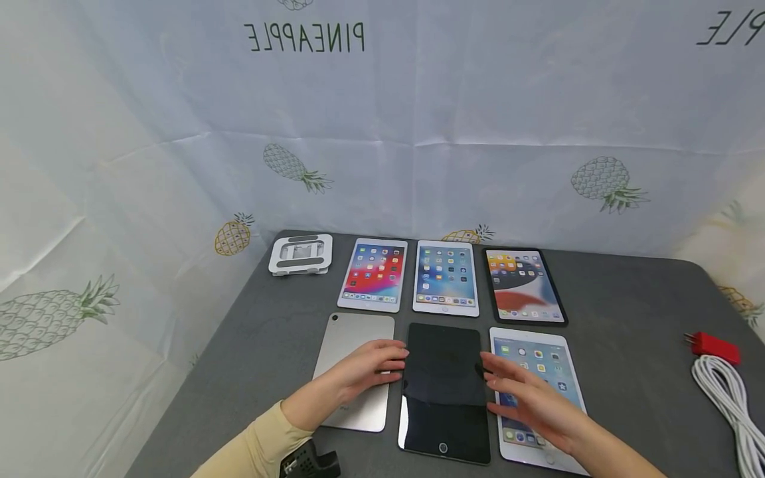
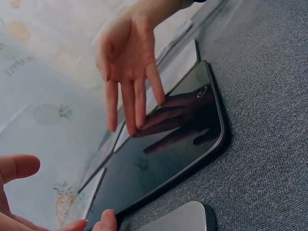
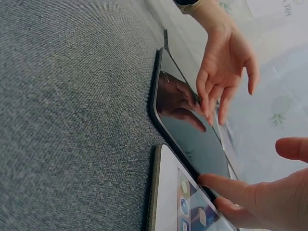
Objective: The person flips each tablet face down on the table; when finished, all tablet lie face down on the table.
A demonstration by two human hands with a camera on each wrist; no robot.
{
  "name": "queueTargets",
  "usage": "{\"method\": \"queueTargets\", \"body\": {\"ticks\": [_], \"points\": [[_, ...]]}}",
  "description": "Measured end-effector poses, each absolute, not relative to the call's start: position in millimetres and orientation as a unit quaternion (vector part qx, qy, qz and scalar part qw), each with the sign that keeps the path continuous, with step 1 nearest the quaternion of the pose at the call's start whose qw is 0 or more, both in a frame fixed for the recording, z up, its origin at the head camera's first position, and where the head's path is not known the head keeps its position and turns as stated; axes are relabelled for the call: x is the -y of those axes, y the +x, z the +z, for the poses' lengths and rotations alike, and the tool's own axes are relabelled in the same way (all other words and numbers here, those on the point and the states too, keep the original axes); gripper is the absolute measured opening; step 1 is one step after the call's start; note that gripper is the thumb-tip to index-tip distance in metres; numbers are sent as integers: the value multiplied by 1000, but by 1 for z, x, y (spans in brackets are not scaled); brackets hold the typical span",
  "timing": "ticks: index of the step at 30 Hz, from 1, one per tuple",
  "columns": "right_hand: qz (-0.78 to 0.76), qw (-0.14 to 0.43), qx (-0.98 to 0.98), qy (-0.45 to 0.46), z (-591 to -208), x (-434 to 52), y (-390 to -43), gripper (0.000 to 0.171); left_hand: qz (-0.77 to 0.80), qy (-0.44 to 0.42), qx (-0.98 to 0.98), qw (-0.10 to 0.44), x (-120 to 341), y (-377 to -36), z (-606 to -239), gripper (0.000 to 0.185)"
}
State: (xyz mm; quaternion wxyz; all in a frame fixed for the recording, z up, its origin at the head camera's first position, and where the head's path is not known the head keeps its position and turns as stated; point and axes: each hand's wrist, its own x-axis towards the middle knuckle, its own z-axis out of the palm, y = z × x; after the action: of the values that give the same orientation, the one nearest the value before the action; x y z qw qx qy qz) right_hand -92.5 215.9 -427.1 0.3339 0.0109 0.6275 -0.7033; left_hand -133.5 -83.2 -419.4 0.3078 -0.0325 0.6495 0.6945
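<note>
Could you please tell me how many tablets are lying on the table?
6: three lit at the back; in front, one face-down, one dark, one lit.

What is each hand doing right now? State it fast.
Left hand: open, fingers straight, at the left edge of the dark tablet, holding nothing.
Right hand: open, fingers straight, at the tablet's right edge, holding nothing.
</note>
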Motion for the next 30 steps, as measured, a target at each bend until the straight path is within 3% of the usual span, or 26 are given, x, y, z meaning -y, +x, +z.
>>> {"method": "queueTargets", "body": {"ticks": [30], "points": [[-720,334,-608,22,-425,-186,-102,69,735,-15,-637,233,90,-132,-410,45]]}}
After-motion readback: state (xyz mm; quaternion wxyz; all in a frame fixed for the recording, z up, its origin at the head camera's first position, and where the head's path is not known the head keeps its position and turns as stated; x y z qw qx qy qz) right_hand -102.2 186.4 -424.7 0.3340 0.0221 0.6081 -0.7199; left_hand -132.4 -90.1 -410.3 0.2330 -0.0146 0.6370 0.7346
